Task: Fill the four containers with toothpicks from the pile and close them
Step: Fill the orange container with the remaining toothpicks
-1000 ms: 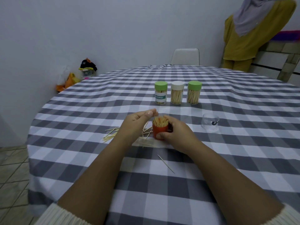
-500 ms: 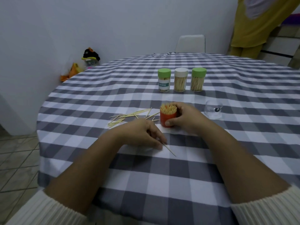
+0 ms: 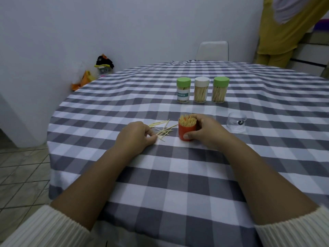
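Sleeves: cream ribbed cuffs (image 3: 41, 227) sit at the near edge of the view, both forearms reaching forward over the bench (image 3: 178, 184), which wears a grey-and-white checked cloth.
Left hand: the left hand (image 3: 135, 137) rests knuckles-up on the cloth, its fingers (image 3: 151, 139) curled in and pinched at the near end of the loose toothpicks — whether a stick is truly gripped between them cannot be told.
Toothpick pile: the loose toothpicks (image 3: 162, 129) lie scattered flat on the cloth, just right of the left hand and just left of the orange container, the nearest ones touching the left fingertips.
Right hand: the right hand (image 3: 206, 131) wraps the orange container from its right side, thumb (image 3: 188, 136) across the lower front wall and the other fingers behind — closed firmly around it.
Orange container: the orange container (image 3: 187, 129) stands upright on the bench, lidless, packed with toothpicks whose tips rise above the rim.
Clear cap: a clear cap (image 3: 236, 124) sits on the cloth to the right of the right hand, apart from it.
Far row: three closed containers stand side by side farther back — a green-lidded labelled one (image 3: 183, 90), a white-lidded one (image 3: 201, 89), a second green-lidded one (image 3: 220, 89) — all showing toothpicks inside.
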Demonstrator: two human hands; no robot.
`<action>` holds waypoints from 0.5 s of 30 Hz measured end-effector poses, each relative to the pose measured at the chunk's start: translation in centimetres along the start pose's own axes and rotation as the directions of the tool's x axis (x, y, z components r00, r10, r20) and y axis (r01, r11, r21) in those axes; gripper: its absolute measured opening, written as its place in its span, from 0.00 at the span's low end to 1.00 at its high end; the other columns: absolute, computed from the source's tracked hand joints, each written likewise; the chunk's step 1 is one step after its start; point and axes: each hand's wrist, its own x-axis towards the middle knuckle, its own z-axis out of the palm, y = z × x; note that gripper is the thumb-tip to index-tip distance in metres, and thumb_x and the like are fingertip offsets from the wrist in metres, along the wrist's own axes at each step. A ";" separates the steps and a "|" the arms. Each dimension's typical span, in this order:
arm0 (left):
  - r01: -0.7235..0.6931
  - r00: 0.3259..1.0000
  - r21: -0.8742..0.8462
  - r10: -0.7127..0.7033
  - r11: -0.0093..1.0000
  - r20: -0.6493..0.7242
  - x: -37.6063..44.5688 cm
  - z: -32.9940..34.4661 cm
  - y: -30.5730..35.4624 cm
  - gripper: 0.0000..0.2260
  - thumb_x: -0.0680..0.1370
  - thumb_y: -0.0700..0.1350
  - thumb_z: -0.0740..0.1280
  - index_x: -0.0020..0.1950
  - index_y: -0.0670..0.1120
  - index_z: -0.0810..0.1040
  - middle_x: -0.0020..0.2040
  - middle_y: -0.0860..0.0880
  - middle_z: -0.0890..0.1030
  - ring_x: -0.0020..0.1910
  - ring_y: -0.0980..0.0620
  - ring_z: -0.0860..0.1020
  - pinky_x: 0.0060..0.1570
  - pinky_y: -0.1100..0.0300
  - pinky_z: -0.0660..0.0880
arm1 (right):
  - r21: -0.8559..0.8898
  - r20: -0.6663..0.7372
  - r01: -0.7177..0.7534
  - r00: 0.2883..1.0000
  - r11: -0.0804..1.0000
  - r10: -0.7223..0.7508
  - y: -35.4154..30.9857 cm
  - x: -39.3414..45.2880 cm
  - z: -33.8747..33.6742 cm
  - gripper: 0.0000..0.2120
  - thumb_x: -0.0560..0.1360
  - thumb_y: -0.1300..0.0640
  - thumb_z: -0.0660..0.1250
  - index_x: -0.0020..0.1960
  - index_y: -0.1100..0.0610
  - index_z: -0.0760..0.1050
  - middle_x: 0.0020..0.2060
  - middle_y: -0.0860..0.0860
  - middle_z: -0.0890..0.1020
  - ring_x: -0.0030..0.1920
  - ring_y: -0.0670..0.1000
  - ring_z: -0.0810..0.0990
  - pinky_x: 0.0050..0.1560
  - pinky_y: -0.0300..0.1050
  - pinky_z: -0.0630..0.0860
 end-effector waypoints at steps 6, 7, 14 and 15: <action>0.043 0.995 -0.095 -0.034 0.995 0.097 1.0 -1.3 -2.3 0.22 0.75 0.53 0.69 0.68 0.51 0.73 0.66 0.50 0.72 0.65 0.50 0.69 0.63 0.55 0.68 | -0.010 -0.002 0.001 1.000 1.000 -0.001 0.0 0.1 0.1 0.32 0.71 0.58 0.72 0.71 0.50 0.64 0.66 0.50 0.72 0.66 0.52 0.70 0.62 0.46 0.68; 0.075 0.990 -0.144 -0.056 0.987 0.131 1.0 -1.7 -2.6 0.23 0.77 0.51 0.67 0.71 0.51 0.69 0.70 0.49 0.69 0.67 0.50 0.68 0.63 0.56 0.65 | -0.012 -0.004 0.000 1.000 1.000 0.000 0.0 0.2 0.1 0.32 0.71 0.57 0.73 0.71 0.50 0.64 0.66 0.50 0.72 0.66 0.52 0.70 0.61 0.46 0.68; 0.151 0.945 -0.013 -0.141 0.988 0.297 1.5 -3.8 -4.0 0.23 0.78 0.42 0.63 0.73 0.49 0.67 0.64 0.48 0.73 0.53 0.53 0.75 0.52 0.60 0.70 | -0.011 -0.008 -0.012 1.000 1.000 0.012 -0.1 0.3 0.3 0.32 0.71 0.58 0.72 0.71 0.50 0.63 0.67 0.50 0.72 0.66 0.52 0.70 0.62 0.47 0.68; 0.143 0.947 0.010 -0.140 0.990 0.288 1.8 -3.8 -3.9 0.22 0.78 0.41 0.63 0.72 0.48 0.69 0.64 0.47 0.74 0.54 0.51 0.75 0.53 0.59 0.70 | -0.012 -0.008 -0.013 1.000 1.000 0.013 -0.1 0.3 0.3 0.32 0.71 0.58 0.72 0.72 0.50 0.63 0.67 0.50 0.72 0.66 0.52 0.70 0.62 0.47 0.68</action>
